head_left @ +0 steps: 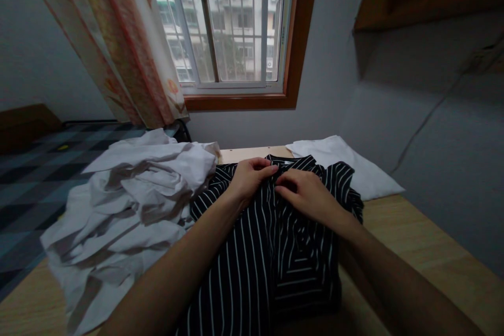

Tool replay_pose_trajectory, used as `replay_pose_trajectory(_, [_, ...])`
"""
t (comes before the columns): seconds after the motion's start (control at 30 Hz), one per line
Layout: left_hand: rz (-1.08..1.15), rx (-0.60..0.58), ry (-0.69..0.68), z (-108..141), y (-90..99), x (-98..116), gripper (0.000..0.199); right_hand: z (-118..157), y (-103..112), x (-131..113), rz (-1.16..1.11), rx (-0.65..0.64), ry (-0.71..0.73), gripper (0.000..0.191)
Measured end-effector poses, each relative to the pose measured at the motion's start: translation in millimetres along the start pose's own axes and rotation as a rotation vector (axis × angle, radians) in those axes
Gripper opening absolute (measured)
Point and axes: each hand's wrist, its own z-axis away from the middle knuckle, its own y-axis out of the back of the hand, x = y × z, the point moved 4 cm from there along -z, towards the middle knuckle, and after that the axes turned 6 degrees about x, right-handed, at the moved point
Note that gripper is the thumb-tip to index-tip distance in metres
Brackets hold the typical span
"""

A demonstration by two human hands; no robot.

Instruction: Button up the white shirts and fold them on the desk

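A black shirt with white stripes (248, 252) lies spread in front of me, its collar at the far end and a patch of stripes running crosswise on its right front. My left hand (252, 176) is closed on the shirt's front edge just below the collar, thumb and forefinger pinched together. Close beside it, my right hand (307, 191) pinches the shirt front with thumb and fingers curled in. Whether a button is between the fingers is too small to tell.
Crumpled white clothes (137, 199) are heaped at the left of the wooden table (425, 257). A folded white cloth (346, 165) lies at the back right. Beyond the left edge is a checked bedspread (35, 184). A curtained window (236, 26) is ahead; a shelf (425, 5) hangs upper right.
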Motion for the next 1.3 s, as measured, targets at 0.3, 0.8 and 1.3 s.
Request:
replay_pose_trajectory(0.3, [-0.036, -0.029, 0.007, 1.3, -1.6, -3.7, 0.015, 1.1, 6.2, 5.1, -0.096, 0.365, -0.140, 0.014])
replay_pose_trajectory(0.8, [-0.023, -0.106, -0.009, 1.1, -5.8, -8.1, 0.011, -0.3, -3.7, 23.3, -0.414, 0.286, -0.365, 0.016])
replay_pose_trajectory(1.3, [-0.037, -0.035, 0.011, 3.1, -3.7, -7.6, 0.014, -1.2, -10.8, 25.6, -0.593, 0.231, -0.414, 0.019])
